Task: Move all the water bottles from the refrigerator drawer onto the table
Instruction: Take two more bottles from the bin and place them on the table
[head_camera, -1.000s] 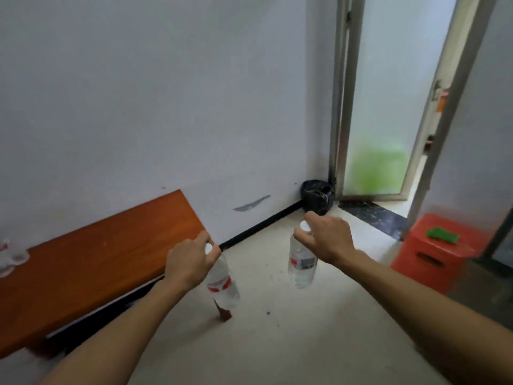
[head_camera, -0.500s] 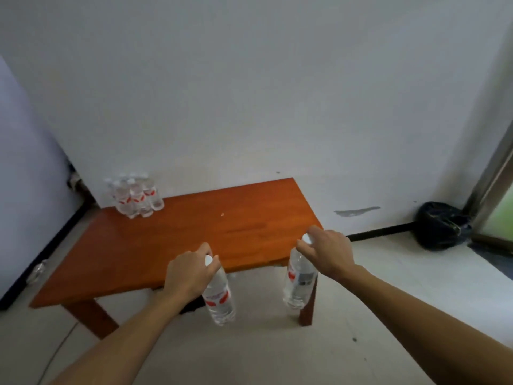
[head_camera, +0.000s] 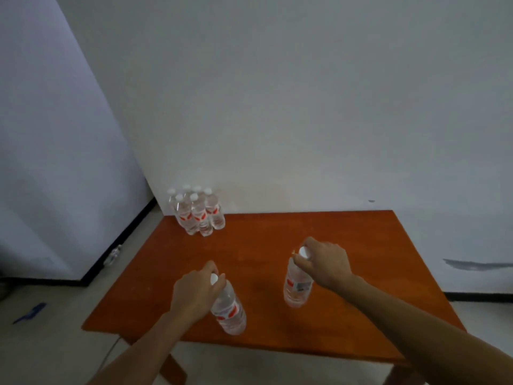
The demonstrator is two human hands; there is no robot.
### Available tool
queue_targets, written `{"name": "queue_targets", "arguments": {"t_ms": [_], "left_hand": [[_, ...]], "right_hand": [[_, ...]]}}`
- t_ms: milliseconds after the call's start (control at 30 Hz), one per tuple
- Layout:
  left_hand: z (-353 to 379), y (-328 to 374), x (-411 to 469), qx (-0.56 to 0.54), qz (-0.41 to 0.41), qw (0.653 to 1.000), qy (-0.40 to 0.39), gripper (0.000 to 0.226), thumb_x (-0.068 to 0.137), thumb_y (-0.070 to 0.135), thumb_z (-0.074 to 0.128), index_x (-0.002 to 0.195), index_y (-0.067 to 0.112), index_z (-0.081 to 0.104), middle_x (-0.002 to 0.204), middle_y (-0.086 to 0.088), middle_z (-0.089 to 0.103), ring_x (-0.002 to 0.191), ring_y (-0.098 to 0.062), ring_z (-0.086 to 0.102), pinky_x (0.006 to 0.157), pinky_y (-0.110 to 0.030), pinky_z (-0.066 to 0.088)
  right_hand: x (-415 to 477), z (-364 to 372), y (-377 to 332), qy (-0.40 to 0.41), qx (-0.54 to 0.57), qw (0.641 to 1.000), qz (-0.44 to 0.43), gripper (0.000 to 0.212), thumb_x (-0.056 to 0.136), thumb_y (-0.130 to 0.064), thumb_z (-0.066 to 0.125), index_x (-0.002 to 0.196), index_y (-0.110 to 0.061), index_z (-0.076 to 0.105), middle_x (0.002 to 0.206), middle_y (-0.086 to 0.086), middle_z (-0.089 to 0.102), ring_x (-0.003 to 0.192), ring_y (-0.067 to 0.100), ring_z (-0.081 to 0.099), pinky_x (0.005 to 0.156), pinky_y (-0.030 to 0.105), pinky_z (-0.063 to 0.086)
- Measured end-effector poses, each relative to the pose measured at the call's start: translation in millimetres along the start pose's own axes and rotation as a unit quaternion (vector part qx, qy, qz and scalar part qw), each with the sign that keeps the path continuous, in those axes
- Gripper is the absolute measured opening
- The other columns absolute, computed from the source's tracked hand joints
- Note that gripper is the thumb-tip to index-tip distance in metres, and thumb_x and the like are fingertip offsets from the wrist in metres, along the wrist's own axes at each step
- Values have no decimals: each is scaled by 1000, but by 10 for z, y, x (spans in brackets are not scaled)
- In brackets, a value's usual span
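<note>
**Holding two water bottles by their caps over the tabletop**

We grip one clear water bottle in each hand, both from above at the cap end. Our left hand (head_camera: 194, 293) has its fingers (head_camera: 208, 267) curled round the white cap of the left bottle (head_camera: 229, 309), pinching it. That bottle hangs tilted, with its base swung toward the near edge of the tabletop (head_camera: 263, 245). Our right hand (head_camera: 324, 265) pinches the cap of the right bottle (head_camera: 297, 287) in the same way, fingers bent over the top. This one stands close to upright above the middle of the tabletop. Whether either base touches the wood, we cannot tell. The two bottles are apart from each other, each with a red-marked label.

At the far left corner of the tabletop a cluster of six bottles (head_camera: 198, 212) stands upright, packed tightly together, white caps up and red labels showing.

The orange-brown tabletop sits against a white wall (head_camera: 305, 107), which carries a grey smear (head_camera: 472, 265) low on the right. One table leg (head_camera: 172, 368) shows below the near edge. On the floor to the left lie a small clear object (head_camera: 112, 255) by the black skirting and a blue item (head_camera: 30, 315) nearer to us.
</note>
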State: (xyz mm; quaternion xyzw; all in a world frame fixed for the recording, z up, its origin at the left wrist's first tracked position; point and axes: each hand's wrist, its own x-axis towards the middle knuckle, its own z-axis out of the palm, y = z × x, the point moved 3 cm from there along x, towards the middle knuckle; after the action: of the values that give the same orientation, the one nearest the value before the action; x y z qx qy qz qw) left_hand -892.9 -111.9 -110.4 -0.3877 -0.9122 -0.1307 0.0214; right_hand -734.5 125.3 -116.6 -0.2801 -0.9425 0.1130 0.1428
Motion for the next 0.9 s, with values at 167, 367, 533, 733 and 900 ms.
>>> {"name": "queue_targets", "arguments": {"t_ms": [167, 367, 533, 733, 900], "left_hand": [[170, -468, 700, -14, -41, 999, -3, 18, 95, 48, 42, 94, 30, 46, 73, 10, 58, 62, -5, 57, 52, -16, 39], [422, -971, 1664, -12, -25, 999, -24, 22, 95, 47, 42, 98, 27, 50, 76, 10, 60, 62, -5, 58, 52, -15, 42], [688, -1382, 2610, -15, 43, 998, -50, 26, 95, 50, 41, 100, 27, 53, 79, 10, 62, 67, -6, 59, 56, -22, 45], [899, -1721, 3614, -52, 126, 988, -70, 28, 96, 44, 43, 113, 24, 52, 94, 4, 67, 80, -13, 61, 64, -26, 39], [1056, -1990, 4163, -57, 145, 985, -70, 35, 97, 43, 41, 124, 23, 49, 96, 5, 68, 78, -10, 61, 63, -23, 44]], "right_hand": [[889, 246, -216, -20, -11, 999, -27, 40, 93, -58, 44, 106, -22, 55, 78, -7, 61, 60, 7, 56, 46, 17, 38], [1757, 736, -317, -33, -9, 999, -5, 38, 92, -58, 46, 103, -23, 56, 75, -10, 57, 56, 1, 50, 46, 15, 33], [2450, 1194, -395, -40, -16, 998, 44, 40, 90, -60, 46, 101, -23, 59, 77, -9, 62, 62, 7, 59, 53, 20, 49], [3179, 1534, -615, -50, -2, 994, 96, 39, 92, -56, 48, 105, -22, 57, 81, -9, 60, 64, 5, 55, 51, 16, 37], [3750, 1751, -851, -41, 8, 994, 102, 38, 93, -54, 49, 109, -21, 58, 92, -3, 67, 70, 10, 57, 52, 20, 37]]}}
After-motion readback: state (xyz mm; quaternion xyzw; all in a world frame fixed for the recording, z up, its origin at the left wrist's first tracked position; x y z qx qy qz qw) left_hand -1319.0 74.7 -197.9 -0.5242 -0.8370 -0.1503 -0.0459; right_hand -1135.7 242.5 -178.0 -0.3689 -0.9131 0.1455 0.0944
